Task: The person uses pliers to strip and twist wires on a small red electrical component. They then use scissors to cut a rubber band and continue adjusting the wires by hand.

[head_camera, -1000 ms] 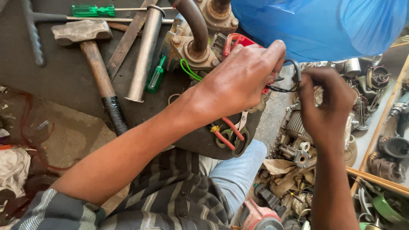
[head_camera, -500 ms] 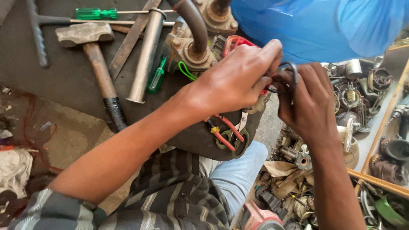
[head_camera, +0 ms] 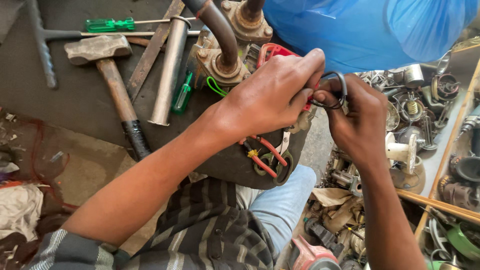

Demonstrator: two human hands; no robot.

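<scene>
- Head view: the right hand (head_camera: pixel 357 120), apart a second ago, is now meeting the left hand (head_camera: pixel 272 92); both are pinching closed on the thin black looped wire (head_camera: pixel 336 90) beside the rusty metal pump (head_camera: pixel 225 60) on the dark worktop (head_camera: pixel 75 105), so wiring work is proceeding.

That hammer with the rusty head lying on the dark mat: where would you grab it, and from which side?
Grip the hammer by the black wrapped end of its handle, coming from above. It lies flat, the heavy head far from the person, the handle end pointing toward them; a metal pipe lies alongside.
</scene>
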